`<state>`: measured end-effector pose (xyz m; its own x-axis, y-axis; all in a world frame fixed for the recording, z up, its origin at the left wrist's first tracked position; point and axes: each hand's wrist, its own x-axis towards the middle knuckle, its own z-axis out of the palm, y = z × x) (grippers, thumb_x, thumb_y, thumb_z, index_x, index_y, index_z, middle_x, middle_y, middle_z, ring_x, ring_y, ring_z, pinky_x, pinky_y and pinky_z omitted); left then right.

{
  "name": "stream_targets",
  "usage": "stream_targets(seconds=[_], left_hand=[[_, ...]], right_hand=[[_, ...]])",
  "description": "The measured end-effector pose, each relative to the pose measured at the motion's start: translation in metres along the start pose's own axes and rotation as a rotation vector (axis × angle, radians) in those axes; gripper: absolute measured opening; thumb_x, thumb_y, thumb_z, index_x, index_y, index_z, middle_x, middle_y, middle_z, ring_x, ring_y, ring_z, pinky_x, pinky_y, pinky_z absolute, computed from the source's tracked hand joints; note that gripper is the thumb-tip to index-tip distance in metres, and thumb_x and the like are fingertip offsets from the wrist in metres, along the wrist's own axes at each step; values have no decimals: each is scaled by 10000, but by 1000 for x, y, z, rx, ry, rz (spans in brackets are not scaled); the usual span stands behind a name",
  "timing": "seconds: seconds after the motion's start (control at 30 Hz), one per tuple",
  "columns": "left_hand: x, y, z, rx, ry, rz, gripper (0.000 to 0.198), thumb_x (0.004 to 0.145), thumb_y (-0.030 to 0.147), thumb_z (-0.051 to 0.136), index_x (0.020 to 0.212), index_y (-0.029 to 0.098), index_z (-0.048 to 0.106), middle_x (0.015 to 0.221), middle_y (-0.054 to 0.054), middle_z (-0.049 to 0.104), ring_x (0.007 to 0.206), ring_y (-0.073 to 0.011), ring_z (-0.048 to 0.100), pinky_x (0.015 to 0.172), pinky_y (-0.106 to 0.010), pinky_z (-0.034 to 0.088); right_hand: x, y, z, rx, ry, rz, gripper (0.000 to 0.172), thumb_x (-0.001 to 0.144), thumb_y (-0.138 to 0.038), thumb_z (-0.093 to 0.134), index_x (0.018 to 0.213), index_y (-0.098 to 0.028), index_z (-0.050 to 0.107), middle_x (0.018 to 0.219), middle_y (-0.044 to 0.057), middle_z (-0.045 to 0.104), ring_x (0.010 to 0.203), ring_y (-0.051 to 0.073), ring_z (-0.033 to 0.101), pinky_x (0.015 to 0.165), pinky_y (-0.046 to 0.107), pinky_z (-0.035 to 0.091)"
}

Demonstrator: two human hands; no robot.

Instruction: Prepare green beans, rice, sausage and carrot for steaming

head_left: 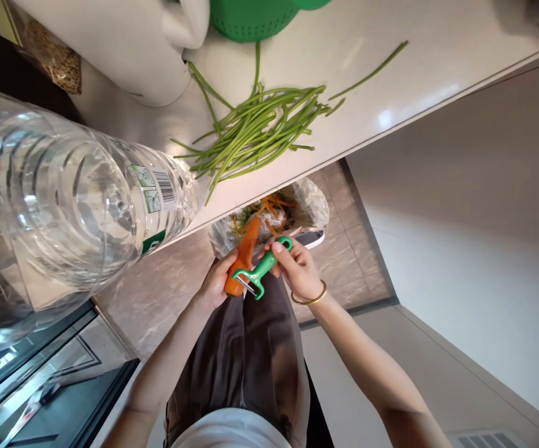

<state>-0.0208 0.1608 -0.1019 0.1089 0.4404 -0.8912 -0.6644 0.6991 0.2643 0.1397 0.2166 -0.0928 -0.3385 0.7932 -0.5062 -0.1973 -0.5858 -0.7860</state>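
Note:
My left hand (216, 283) is closed around the lower end of an orange carrot (245, 255), which points away from me over a bin. My right hand (297, 267), with a gold bangle on the wrist, grips a green peeler (262, 269) by its handle. The peeler's blade rests against the carrot near my left hand. Below both hands stands a bin lined with a clear bag (313, 205), holding orange peelings.
A white counter (418, 68) carries a pile of long green beans (255, 127), a green colander (250, 18) and a white jug (124, 43). A large clear plastic bottle (64, 199) looms at the left. The floor is tiled.

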Motion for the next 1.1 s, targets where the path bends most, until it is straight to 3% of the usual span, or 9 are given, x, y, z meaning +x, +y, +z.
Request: stream_targets(seconds=[0.13, 0.4, 0.57, 0.67, 0.73, 0.83, 0.93, 1.03, 1.1], left_hand=[[-3, 0, 4, 12, -46, 3, 222, 813, 361, 648, 874, 149, 671, 701, -10, 674, 562, -121, 594, 545, -238, 455], [-8, -3, 9, -43, -58, -32, 263, 803, 396, 633, 927, 165, 654, 661, -7, 639, 563, -126, 586, 494, -223, 418], [-14, -6, 0, -95, -37, -94, 277, 847, 356, 603, 976, 113, 635, 746, -53, 655, 636, -115, 598, 571, -218, 448], [-21, -3, -6, -71, -140, -120, 360, 884, 374, 550, 1116, 104, 596, 740, -69, 645, 604, -120, 579, 544, -226, 427], [-23, 1, -7, -45, -204, -100, 393, 894, 387, 529, 1190, 131, 560, 735, -61, 638, 572, -120, 565, 527, -231, 413], [-20, 4, -9, -8, -206, -66, 416, 888, 424, 526, 1196, 147, 552, 732, -54, 635, 534, -119, 553, 507, -239, 402], [-12, 3, -13, -12, -177, -46, 410, 877, 447, 535, 1150, 142, 567, 725, -50, 635, 528, -119, 552, 493, -238, 394], [-6, 0, -16, -39, -146, -8, 402, 874, 427, 548, 1183, 169, 544, 742, -39, 643, 548, -119, 564, 526, -243, 419], [-3, -3, -16, -62, -131, 8, 428, 869, 406, 565, 1237, 195, 513, 754, -28, 646, 560, -116, 570, 537, -236, 424]], right_hand=[[3, 3, 10, 37, -113, 31, 335, 819, -516, 636, 790, -192, 551, 584, -45, 528, 422, 61, 404, 416, 215, 348], [10, 2, 1, -76, -139, -14, 379, 811, -567, 617, 797, -193, 557, 617, -30, 568, 449, 74, 446, 442, 220, 379], [44, 8, -35, -269, 64, -130, 372, 809, -570, 615, 794, -203, 557, 544, -48, 511, 459, 96, 457, 465, 229, 379], [67, 15, -60, -547, 203, -273, 316, 845, -516, 593, 835, -200, 593, 677, 1, 605, 556, 133, 538, 543, 263, 443], [72, 17, -69, -799, 204, -374, 261, 885, -445, 559, 900, -195, 631, 821, 51, 668, 698, 181, 608, 653, 307, 489], [62, 16, -69, -1123, 74, -498, 253, 934, -334, 481, 1050, -196, 658, 1072, 106, 688, 927, 238, 624, 821, 377, 493], [40, 10, -58, -1314, 2, -574, 278, 938, -276, 478, 1161, -240, 639, 1230, 84, 655, 1024, 257, 600, 908, 434, 445], [19, 5, -46, -1317, 86, -653, 274, 916, -280, 550, 1177, -318, 623, 1210, 30, 678, 1055, 265, 599, 1008, 513, 337], [9, 2, -40, -1184, 175, -676, 227, 893, -301, 597, 1114, -331, 641, 1144, 21, 707, 1028, 262, 618, 1024, 535, 314]])
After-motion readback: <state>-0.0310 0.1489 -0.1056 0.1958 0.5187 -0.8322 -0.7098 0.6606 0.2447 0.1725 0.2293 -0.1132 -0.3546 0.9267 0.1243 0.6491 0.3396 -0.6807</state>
